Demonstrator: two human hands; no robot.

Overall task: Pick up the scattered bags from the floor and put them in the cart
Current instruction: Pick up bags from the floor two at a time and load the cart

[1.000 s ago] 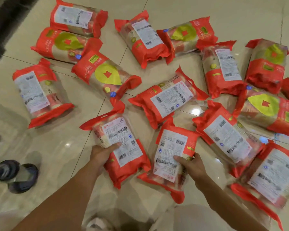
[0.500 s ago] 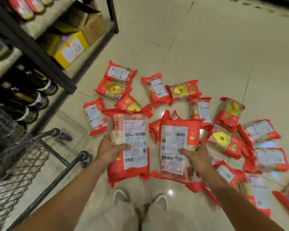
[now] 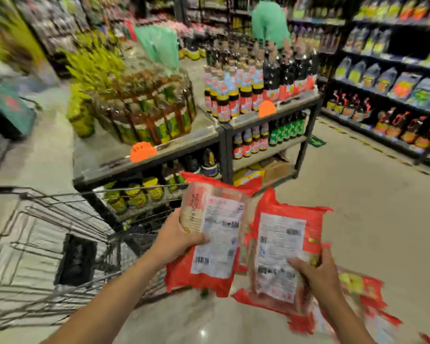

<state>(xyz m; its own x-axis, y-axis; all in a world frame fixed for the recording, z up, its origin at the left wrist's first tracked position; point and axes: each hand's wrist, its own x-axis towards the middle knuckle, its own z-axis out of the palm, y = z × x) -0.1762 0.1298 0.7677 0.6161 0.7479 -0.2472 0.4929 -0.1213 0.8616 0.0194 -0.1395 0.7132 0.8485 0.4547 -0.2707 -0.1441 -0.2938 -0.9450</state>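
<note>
This is a shop, a big food store. A grey metal rack of shelves stands in the middle. It is full of dark glass bottles with red and yellow labels, all lined up in rows. Orange price tags stick to the shelf edges. On the right, long dark wall shelves hold rows of bright packets. A silver wire shopping cart stands on the shiny pale tiled floor. Brown cardboard boxes sit on the lowest shelf. The two red plastic bags up front have white labels with a barcode, like things for sale.
</note>
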